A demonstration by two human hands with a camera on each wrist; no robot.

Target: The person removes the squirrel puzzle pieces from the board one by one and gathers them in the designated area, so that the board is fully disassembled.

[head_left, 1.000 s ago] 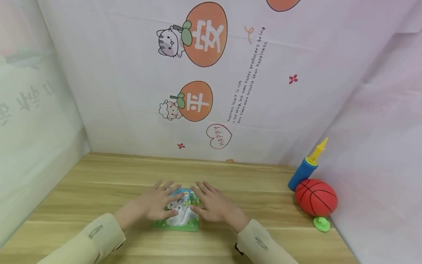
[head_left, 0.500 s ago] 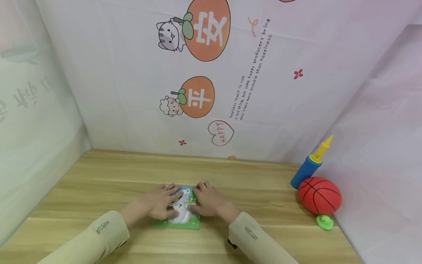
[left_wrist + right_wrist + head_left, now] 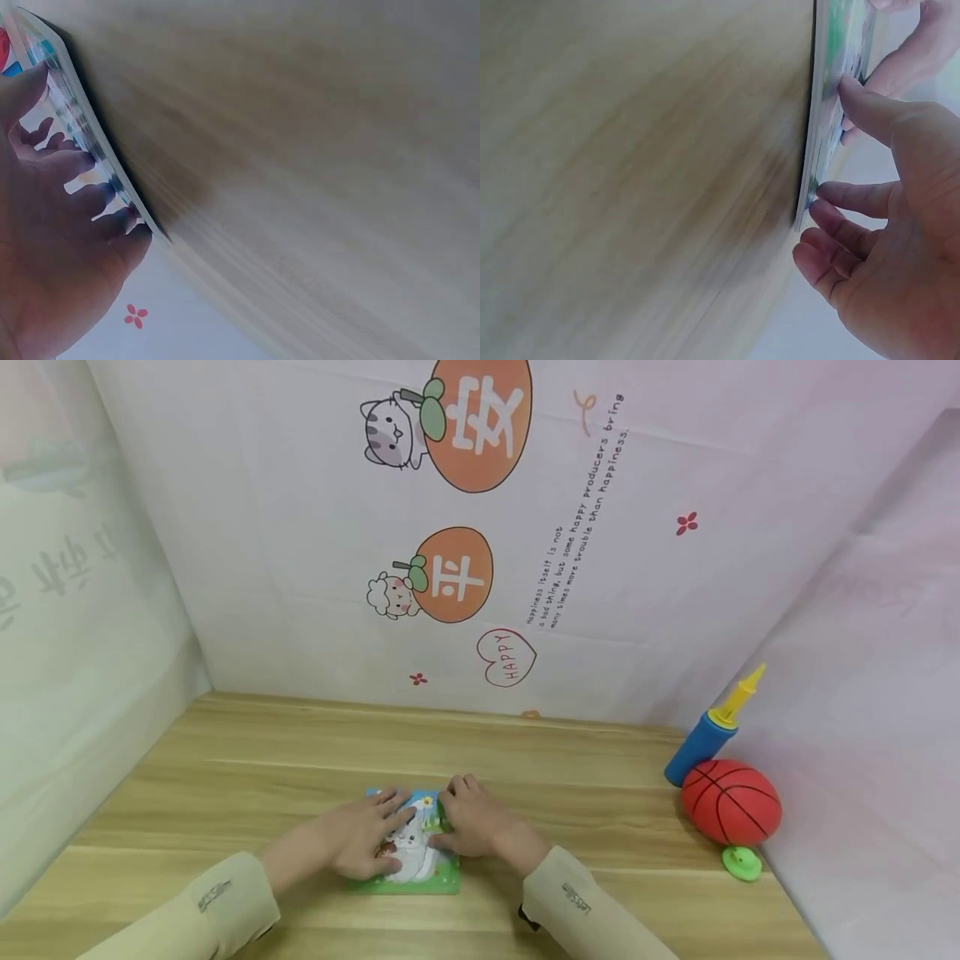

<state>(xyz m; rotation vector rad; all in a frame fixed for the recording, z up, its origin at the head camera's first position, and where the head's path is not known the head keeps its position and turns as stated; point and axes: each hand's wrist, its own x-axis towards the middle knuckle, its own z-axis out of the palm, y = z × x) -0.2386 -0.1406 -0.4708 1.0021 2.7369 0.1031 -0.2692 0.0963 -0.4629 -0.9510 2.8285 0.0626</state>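
On the wooden table lies a thin, square picture board (image 3: 423, 885) with a white-grey cartoon animal on green grass under blue sky. Across its left side rests my left hand (image 3: 358, 839), fingers stretched forward and thumb near the lower part of the picture. In the left wrist view, the left fingertips meet the board's surface along its edge. At the right edge, my right hand (image 3: 477, 818) touches the board with fingers bent. The right wrist view shows the right thumb and index finger on the board, the other fingers at its far corner. Both hands cover parts of the picture.
To the right on the table lie a red toy basketball (image 3: 731, 802), a blue hand pump (image 3: 699, 750) with a yellow nozzle, and a small green disc-shaped toy (image 3: 742, 863). A printed cloth wall (image 3: 337, 652) stands behind the table (image 3: 247, 752), with cloth at both sides.
Both hands have come down onto the board from a spread pose, and the right fingers have bent at its far edge. The board has slid slightly towards me. The head view has shifted a little.
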